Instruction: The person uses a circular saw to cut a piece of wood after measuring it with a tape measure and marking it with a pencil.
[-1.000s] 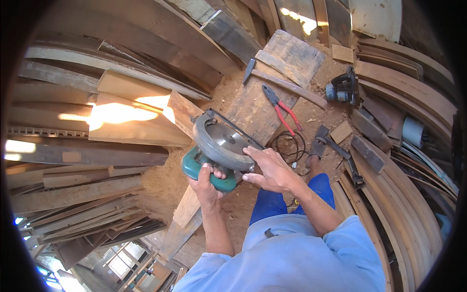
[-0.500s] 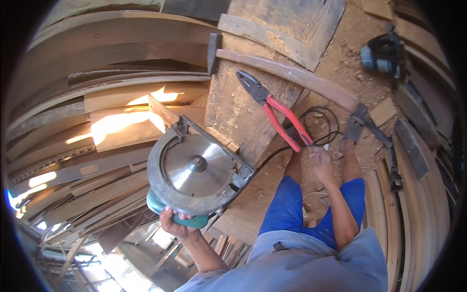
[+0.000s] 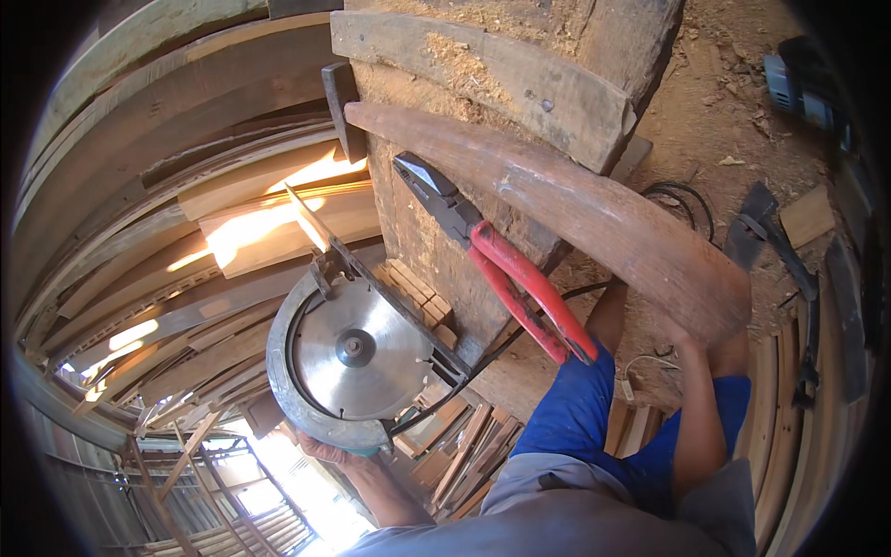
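My left hand (image 3: 336,453) grips the teal handle of a circular saw (image 3: 311,422), tipped so its round steel blade (image 3: 353,346) faces up. The saw's guard hides part of the fingers. My right hand (image 3: 685,336) is by the thick end of a hammer's wooden handle (image 3: 594,218), which covers its fingers; I cannot tell whether it holds anything. The dark hammer head (image 3: 343,111) is at the handle's far left end. Combination pliers (image 3: 520,269) with red grips lie slanted below the handle, jaws to the upper left, grips in front of my blue shorts.
A worn wooden bench (image 3: 399,209) with sawdust carries a nailed strip (image 3: 483,70). Stacked planks (image 3: 223,102) fill the left. A black cable (image 3: 682,200) loops on the dirt floor. At right are a blue-and-black power tool (image 3: 803,102) and more boards (image 3: 766,408).
My view has come closer to the bench, so hammer and pliers look larger. The saw appears lower and turned. My right hand, visible before by the pliers' grips, is now mostly behind the hammer handle.
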### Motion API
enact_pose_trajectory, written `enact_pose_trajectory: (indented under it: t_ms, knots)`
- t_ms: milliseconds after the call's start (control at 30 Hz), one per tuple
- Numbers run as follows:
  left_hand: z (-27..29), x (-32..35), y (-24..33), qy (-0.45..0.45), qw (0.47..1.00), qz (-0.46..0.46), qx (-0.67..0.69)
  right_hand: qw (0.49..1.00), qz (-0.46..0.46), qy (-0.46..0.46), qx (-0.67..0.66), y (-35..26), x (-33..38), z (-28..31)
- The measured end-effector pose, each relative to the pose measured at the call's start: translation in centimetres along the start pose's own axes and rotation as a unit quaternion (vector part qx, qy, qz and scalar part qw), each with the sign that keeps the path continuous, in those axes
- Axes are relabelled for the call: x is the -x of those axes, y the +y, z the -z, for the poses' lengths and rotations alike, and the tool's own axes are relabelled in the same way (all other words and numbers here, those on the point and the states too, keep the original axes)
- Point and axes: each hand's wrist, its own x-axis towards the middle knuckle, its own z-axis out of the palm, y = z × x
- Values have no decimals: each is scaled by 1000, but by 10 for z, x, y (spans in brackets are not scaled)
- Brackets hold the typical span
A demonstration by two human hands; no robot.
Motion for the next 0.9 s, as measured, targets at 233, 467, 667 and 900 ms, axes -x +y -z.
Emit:
enact_pose_trajectory:
  t_ms: [233, 467, 667, 900]
  knots:
    - [-9, 7, -6, 58, 997, -4, -51, 938, -138, -55, -312, 24, -28, 5]
    - [6, 6, -7, 102, 984, -55, -135, 997, 41, -38, -60, 14, -15, 10]
    - [-13, 14, -8, 166, 981, -55, -89, 962, -33, -68, -261, -21, 10, 14]
    - [-9, 16, -4, 80, 995, -39, -46, 982, 14, -45, -182, -37, 11, -4]
